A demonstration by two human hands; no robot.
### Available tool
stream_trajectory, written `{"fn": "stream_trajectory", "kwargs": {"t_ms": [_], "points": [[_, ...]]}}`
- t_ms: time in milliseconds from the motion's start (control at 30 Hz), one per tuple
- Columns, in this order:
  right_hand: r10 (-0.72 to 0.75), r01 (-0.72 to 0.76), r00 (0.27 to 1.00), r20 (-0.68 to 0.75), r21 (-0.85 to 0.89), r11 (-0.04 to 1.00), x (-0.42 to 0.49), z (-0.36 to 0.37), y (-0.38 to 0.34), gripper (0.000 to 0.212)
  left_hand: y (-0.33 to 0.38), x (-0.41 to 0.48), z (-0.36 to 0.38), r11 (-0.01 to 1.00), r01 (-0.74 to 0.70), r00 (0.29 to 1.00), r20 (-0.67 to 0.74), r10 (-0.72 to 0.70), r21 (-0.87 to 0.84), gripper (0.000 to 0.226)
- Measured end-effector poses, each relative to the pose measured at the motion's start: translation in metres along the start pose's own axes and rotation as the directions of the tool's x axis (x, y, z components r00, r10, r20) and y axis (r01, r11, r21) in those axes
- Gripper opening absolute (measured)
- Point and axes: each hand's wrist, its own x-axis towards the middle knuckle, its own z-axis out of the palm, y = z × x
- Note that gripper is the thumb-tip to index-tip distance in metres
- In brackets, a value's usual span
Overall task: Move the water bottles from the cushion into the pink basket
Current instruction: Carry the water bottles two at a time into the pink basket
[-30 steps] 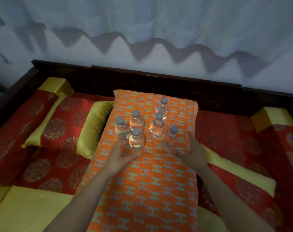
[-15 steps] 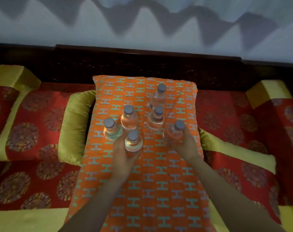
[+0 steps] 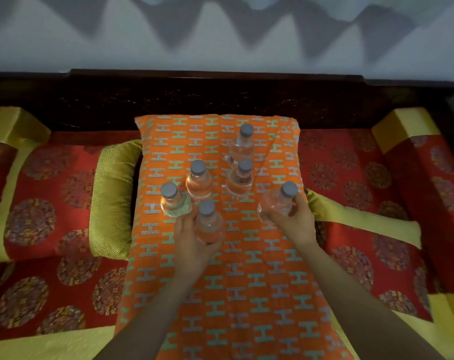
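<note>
Six small clear water bottles with grey caps stand clustered on the orange patterned cushion (image 3: 220, 294). The nearest bottle (image 3: 209, 224) sits in the left hand (image 3: 194, 245), whose fingers wrap round its body from below and the side, so the grip looks closed on it; whether it has left the fabric cannot be told. The rightmost bottle (image 3: 279, 202) tilts with its cap leaning out to the right, clasped from below by the right hand (image 3: 293, 220), and that lean suggests it is already being tipped off the soft surface. Taking one bottle per hand likely halves the trips. Four bottles remain untouched: one (image 3: 172, 201) just beside the left hand's thumb, one (image 3: 198, 180) behind it, one (image 3: 240, 180) at the centre and one (image 3: 242, 144) farthest back. The cushion lies on a red and gold sofa seat (image 3: 363, 178) with a dark wooden backrest (image 3: 220, 94). The pink basket is not in view.
</note>
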Motion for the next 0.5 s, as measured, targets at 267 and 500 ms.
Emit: {"fn": "stream_trajectory", "kwargs": {"t_ms": [267, 500], "points": [[-0.004, 0.015, 0.994, -0.111, 0.095, 0.995, -0.025, -0.048, -0.008, 0.061, 0.032, -0.006, -0.025, 0.974, 0.008, 0.999, 0.053, 0.004, -0.225, 0.066], [-0.059, 0.124, 0.927, -0.37, 0.155, 0.98, -0.076, -0.136, -0.031, 0.052, 0.095, -0.009, -0.027, 0.955, -0.092, 0.987, 0.103, 0.125, -0.282, 0.074]]}}
